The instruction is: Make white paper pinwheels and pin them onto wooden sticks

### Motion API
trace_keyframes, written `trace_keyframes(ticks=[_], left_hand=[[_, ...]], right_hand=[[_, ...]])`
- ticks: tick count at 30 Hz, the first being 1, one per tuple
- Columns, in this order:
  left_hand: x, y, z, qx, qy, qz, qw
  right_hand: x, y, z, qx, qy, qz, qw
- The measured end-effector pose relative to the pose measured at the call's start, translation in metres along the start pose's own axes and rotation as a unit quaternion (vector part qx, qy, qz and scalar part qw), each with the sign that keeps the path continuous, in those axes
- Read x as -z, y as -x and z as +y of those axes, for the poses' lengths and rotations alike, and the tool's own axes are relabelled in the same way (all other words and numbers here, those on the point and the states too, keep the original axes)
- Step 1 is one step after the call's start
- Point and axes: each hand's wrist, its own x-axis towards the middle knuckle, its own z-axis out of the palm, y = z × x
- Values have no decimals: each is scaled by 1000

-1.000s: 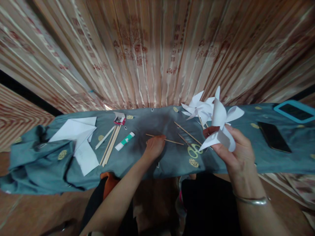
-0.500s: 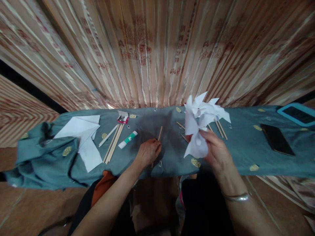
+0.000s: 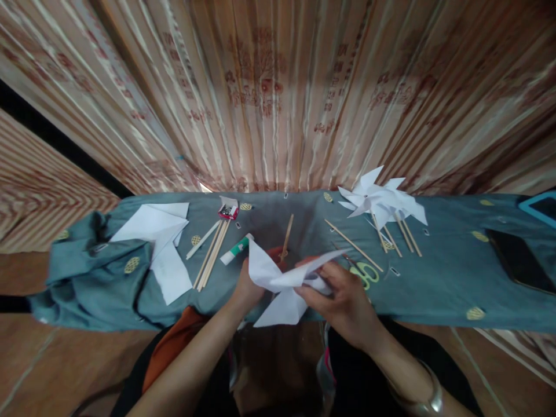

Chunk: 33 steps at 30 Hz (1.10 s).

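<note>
My right hand [image 3: 343, 301] pinches a white paper pinwheel head [image 3: 278, 278] by one of its blades, in front of my body at the table's near side. Partly hidden behind the paper, my left hand [image 3: 248, 291] is closed around a wooden stick [image 3: 287, 234], whose far end sticks up past the fingers. Just left of that hand lies a glue stick [image 3: 237, 249] with a green and white label. Close to the right hand are green-handled scissors [image 3: 365, 273] and a single loose stick [image 3: 351, 244].
Finished pinwheels on sticks [image 3: 382, 200] lie at the back right. Several sticks [image 3: 212, 255] and a small open box of pins [image 3: 228, 209] are at the left, beside white paper sheets [image 3: 150, 223]. A dark phone [image 3: 519, 260] lies far right on the cloth-covered table [image 3: 438, 289].
My right hand has brought the pinwheel head left and down, over my left hand and its stick. The scissors and loose stick are now uncovered. The view has shifted slightly.
</note>
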Motion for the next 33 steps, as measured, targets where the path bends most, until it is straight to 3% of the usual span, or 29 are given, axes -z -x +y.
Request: trace_keyframes(ticks=[3,7,14,25,33], left_hand=[[2,7,9,101,93,-17,990],[3,17,17,128,226,-38,965],[-2,30,27,199,318,-93,922],[-2,38,19,214,281,-106,930],[-1,41,32,185,281,-134,932]], right_hand=[[3,5,-5,129,143,69,979],[8,1,-7,214,223,126,943],[14,-2,-14,244,283,161,913],[17,-5,-21,299,242,151,910],[17,-5,-20,304,220,164,912]])
